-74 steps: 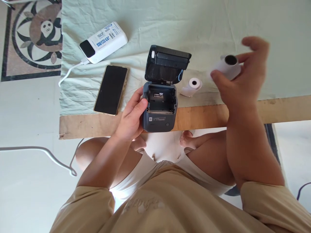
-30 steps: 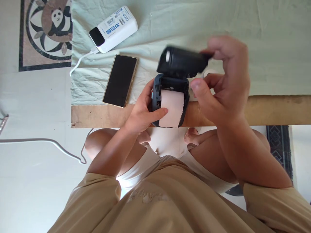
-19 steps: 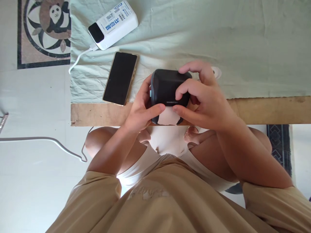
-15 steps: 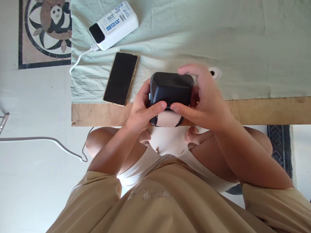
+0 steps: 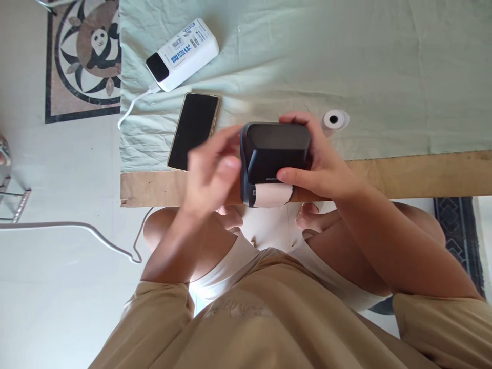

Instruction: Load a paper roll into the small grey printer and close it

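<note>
A small black printer point(image 5: 274, 138), apparently a thermal receipt printer, is held above the table's front edge. A strip of white paper point(image 5: 273, 195) sticks out of its near side. My right hand point(image 5: 317, 159) grips the printer's right side, thumb on the near face and fingers over the far top edge. At the printer's left side, my left hand point(image 5: 209, 171) is blurred by motion, with thumb and fingers apart and nothing seen in them. Whether its fingertips touch the casing I cannot tell. A small white paper roll point(image 5: 333, 119) lies just beyond my right hand.
A black-screened phone point(image 5: 194, 125) lies on the pale green cloth point(image 5: 403, 77), partly behind my left hand. Farther back is a white power bank point(image 5: 184, 54) with a white cable point(image 5: 132, 107) running off the table's left side. The bare wooden edge point(image 5: 423, 174) runs along the front.
My left hand has come off the printer's left side and shifted left. The right hand keeps hold of the printer. The paper roll now shows fully, and the view has shifted slightly.
</note>
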